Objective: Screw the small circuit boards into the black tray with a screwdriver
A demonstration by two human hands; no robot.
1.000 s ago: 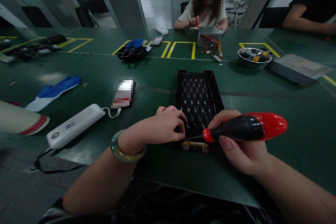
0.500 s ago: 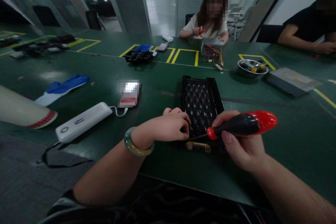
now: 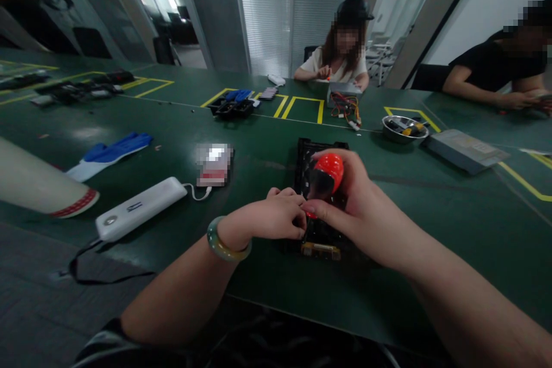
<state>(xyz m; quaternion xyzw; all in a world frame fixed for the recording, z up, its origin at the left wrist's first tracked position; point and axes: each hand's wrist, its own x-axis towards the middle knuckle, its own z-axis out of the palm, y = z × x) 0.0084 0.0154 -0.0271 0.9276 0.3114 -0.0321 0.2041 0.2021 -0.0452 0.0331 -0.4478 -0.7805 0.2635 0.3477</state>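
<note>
My right hand (image 3: pixel 357 201) is closed round the red and black handle of a screwdriver (image 3: pixel 330 175), held steeply over a black plastic casing (image 3: pixel 305 152). The handle and my hand hide the shaft and its tip. At the casing's left edge, my left hand (image 3: pixel 282 215) has its fingers curled against the rim, close by the screwdriver's red collar. The casing lies on the green table with its quilted-looking inside facing up. A small gold-brown connector piece (image 3: pixel 321 250) shows at its near end.
To the left lie a white power bank (image 3: pixel 140 210), cabled to a phone (image 3: pixel 214 165), and a blue and white glove (image 3: pixel 114 152). A metal bowl of tools (image 3: pixel 404 129) and a grey metal box (image 3: pixel 466 150) stand at right. Across the table a person works on a wired metal box (image 3: pixel 342 96).
My right hand has swung the screwdriver from nearly level to steeply upright and moved it left over the casing. My left hand stays at the casing's edge. The view has tipped up slightly.
</note>
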